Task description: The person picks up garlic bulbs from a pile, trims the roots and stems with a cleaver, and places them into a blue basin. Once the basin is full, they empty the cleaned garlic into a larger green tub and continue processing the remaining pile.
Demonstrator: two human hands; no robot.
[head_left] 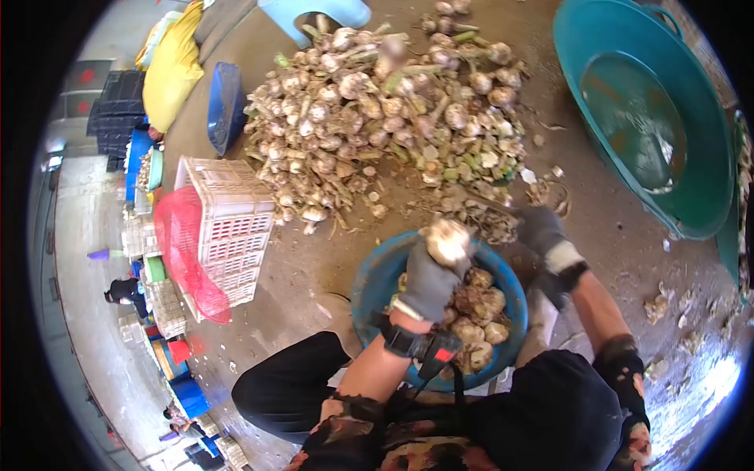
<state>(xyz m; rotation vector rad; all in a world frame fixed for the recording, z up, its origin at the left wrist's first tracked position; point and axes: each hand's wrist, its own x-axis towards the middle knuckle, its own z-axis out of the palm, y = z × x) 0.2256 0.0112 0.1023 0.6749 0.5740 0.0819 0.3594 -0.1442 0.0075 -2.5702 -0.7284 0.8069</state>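
My left hand (429, 284), in a grey glove, is closed around a garlic bulb (448, 242) and holds it above the far rim of a blue basin (361, 286). Several trimmed garlic bulbs (476, 314) lie in that basin, partly hidden by the hand. To the right of the basin, my right hand (540, 232), also gloved in grey, has its fingers curled closed. A thin dark strip runs leftward from its fingers, but what it is cannot be made out. Beyond both hands spreads a big heap of garlic with stalks (338, 118).
A large green tub (581, 86) stands at the right. At the left is a white plastic crate (236, 235) with a red mesh bag (184, 243) over it. A blue scoop-like object (225, 106) and a light blue stool (314, 12) lie farther off. Cut scraps (491, 157) litter the floor.
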